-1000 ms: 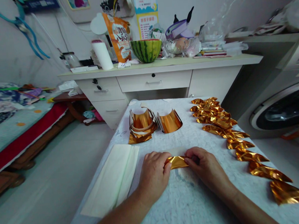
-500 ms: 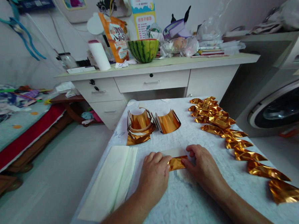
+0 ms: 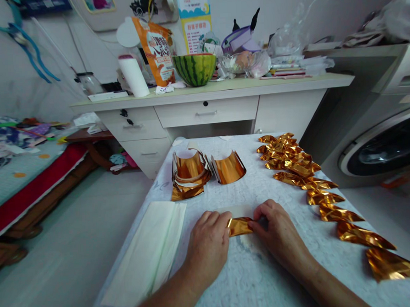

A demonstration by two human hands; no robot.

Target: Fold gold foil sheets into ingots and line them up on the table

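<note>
Between my two hands, low over the table, lies a small strip of gold foil paper (image 3: 240,226). Its left end is pinched in the closed fingers of my left hand (image 3: 208,239). The thumb and bent fingers of my right hand (image 3: 276,227) grip its right end, and the fingertips partly cover that end. A pale sheet (image 3: 238,210) shows just behind the strip. Past my hands stand curled gold foil sheets (image 3: 189,168), with another curved foil sheet (image 3: 228,167) beside them. Several folded gold foil pieces (image 3: 340,212) run in an overlapping row down the right side.
White paper sheets (image 3: 146,252) lie on the cloth-covered table (image 3: 263,281) left of my hands. Behind the table is a white desk (image 3: 208,111) bearing a halved watermelon (image 3: 194,70) and an orange bag (image 3: 155,50). A washing machine (image 3: 371,112) stands at right, a bed (image 3: 38,180) at left.
My right hand's fingers have curled in closer around the right end of the foil strip. The left hand keeps its grip. The whole view has shifted slightly.
</note>
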